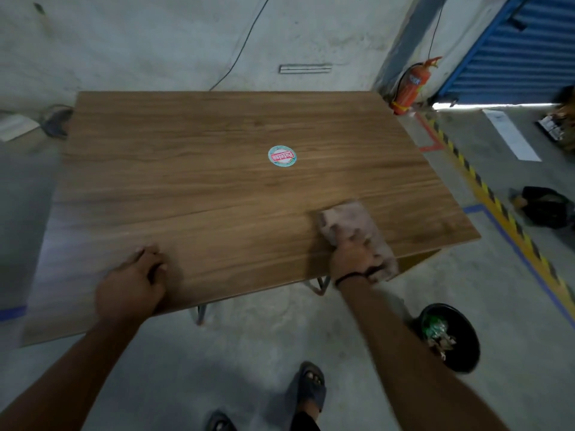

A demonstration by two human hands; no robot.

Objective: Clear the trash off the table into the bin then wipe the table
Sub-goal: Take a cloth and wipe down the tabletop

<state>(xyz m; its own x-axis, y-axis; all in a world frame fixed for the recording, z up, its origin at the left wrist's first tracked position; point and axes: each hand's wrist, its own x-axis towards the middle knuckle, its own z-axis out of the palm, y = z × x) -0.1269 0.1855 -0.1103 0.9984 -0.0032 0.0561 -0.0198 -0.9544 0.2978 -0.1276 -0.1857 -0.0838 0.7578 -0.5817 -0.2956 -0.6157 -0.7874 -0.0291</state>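
A brown wooden table (193, 169) fills the middle of the view, with a round sticker (282, 155) near its centre. My right hand (353, 255) presses a pinkish-brown cloth (351, 219) flat on the table near the front right corner, its fingers spread over the cloth and blurred. My left hand (133, 281) rests on the front edge of the table at the left, with its fingers curled against the wood and nothing in it. A black bin (466, 331) stands on the floor at the right of my feet, with crumpled wrappers (437, 332) inside it.
A red fire extinguisher (412, 87) stands on the floor beyond the table's far right corner. Yellow-black hazard tape (485, 188) runs along the floor at the right, with a black bag (544, 206) beyond it. My sandalled feet (308, 387) are below the table's front edge.
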